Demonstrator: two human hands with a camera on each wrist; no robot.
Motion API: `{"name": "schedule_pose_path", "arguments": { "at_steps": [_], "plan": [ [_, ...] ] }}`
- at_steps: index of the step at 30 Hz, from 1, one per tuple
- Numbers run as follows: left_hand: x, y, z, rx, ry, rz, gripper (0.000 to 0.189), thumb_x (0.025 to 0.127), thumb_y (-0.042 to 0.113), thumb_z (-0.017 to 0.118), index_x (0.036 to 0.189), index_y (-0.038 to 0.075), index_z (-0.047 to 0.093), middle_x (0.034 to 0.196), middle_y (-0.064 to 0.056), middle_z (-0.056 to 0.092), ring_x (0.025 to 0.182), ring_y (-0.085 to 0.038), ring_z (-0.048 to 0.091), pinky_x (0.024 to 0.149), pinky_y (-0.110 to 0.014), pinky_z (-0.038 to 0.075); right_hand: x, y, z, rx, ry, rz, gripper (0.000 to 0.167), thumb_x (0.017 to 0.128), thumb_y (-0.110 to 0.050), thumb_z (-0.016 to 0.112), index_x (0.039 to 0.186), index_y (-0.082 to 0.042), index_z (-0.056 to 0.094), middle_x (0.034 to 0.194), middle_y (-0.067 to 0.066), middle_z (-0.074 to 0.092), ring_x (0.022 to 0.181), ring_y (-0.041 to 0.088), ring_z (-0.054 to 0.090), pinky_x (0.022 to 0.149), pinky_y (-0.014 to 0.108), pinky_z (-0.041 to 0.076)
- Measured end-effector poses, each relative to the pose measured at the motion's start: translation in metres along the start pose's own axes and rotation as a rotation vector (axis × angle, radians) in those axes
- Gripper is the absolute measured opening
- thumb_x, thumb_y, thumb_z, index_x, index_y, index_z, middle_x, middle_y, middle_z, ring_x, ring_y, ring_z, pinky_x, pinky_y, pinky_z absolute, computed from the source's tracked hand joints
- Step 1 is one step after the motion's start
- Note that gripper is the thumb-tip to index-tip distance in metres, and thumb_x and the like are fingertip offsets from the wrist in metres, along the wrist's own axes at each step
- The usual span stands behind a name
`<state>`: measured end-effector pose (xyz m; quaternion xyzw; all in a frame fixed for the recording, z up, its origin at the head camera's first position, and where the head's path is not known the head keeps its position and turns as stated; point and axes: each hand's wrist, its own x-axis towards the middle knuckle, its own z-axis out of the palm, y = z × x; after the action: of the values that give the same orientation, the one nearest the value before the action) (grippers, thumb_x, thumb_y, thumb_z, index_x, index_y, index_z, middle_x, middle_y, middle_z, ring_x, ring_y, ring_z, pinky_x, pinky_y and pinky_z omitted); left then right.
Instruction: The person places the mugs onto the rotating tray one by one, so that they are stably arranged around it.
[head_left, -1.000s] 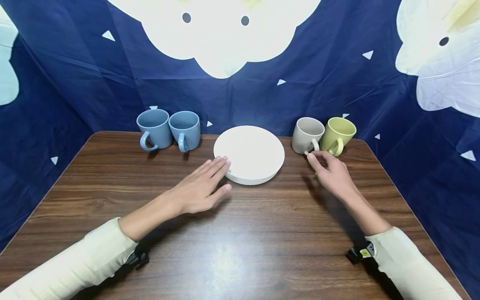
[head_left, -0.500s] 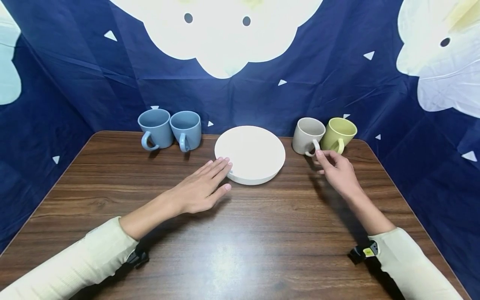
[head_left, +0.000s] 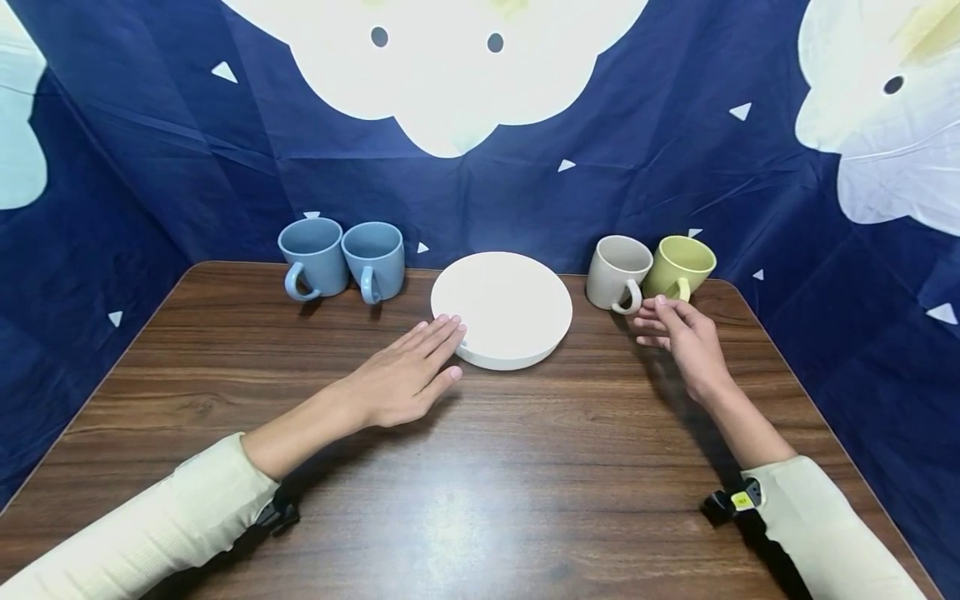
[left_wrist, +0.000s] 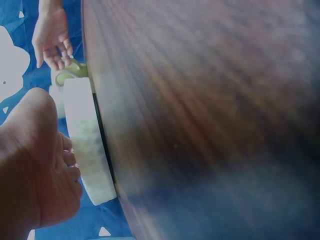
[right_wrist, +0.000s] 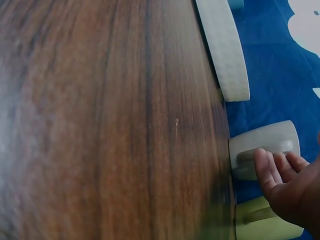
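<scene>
A thick white round disc (head_left: 501, 304) lies at the back middle of the table. My left hand (head_left: 401, 379) has its fingers straight, the fingertips at the disc's front left rim. At the back right stand a grey mug (head_left: 617, 271) and, beside it, a yellow-green mug (head_left: 678, 265), both with handles facing me. My right hand (head_left: 690, 346) is just in front of these mugs, fingers loosely bent and holding nothing. In the right wrist view its fingers (right_wrist: 270, 167) overlap the grey mug (right_wrist: 280, 132), near the green mug (right_wrist: 265, 227).
Two blue mugs (head_left: 313, 258) stand side by side at the back left of the wooden table (head_left: 510, 483). A dark blue cloth (head_left: 480, 200) with white cloud shapes hangs behind and at both sides. Bare wood spreads between me and the disc.
My right hand has drawn away from the grey mug's handle and moved right, toward the green mug, its fingers loosening. My left hand and the disc have stayed put.
</scene>
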<state>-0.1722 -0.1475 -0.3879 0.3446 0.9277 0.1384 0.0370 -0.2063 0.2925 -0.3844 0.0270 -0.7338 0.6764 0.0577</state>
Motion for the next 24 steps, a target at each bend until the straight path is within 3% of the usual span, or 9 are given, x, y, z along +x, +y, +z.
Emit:
{"name": "schedule_pose_path", "arguments": {
  "at_steps": [9, 18, 24],
  "plan": [
    [-0.001, 0.001, 0.0, -0.003, 0.003, -0.002, 0.072, 0.123, 0.047, 0.036, 0.179, 0.003, 0.024, 0.19, -0.016, 0.018, 0.179, -0.033, 0.014, 0.147, -0.054, 0.015, 0.005, 0.001, -0.003, 0.152, -0.107, 0.062, 0.041, 0.122, -0.041, 0.049, 0.138, -0.006, 0.062, 0.119, -0.011, 0.081, 0.108, 0.006, 0.08, 0.09, 0.025, 0.068],
    [-0.001, 0.001, 0.0, -0.01, 0.004, -0.001, 0.071, 0.123, 0.047, 0.035, 0.179, 0.003, 0.025, 0.19, -0.016, 0.018, 0.179, -0.033, 0.014, 0.147, -0.054, 0.015, 0.013, 0.007, -0.002, 0.284, -0.174, 0.092, 0.039, 0.123, -0.042, 0.045, 0.127, -0.016, 0.073, 0.119, -0.008, 0.08, 0.108, 0.011, 0.081, 0.092, 0.029, 0.069],
    [-0.001, 0.001, 0.0, -0.01, -0.001, -0.001, 0.071, 0.123, 0.046, 0.035, 0.178, 0.002, 0.026, 0.189, -0.017, 0.019, 0.179, -0.033, 0.015, 0.147, -0.054, 0.016, 0.018, 0.013, 0.0, 0.338, -0.189, 0.126, 0.04, 0.122, -0.042, 0.046, 0.125, -0.014, 0.075, 0.118, -0.005, 0.081, 0.106, 0.013, 0.082, 0.09, 0.03, 0.069]
  ]
}}
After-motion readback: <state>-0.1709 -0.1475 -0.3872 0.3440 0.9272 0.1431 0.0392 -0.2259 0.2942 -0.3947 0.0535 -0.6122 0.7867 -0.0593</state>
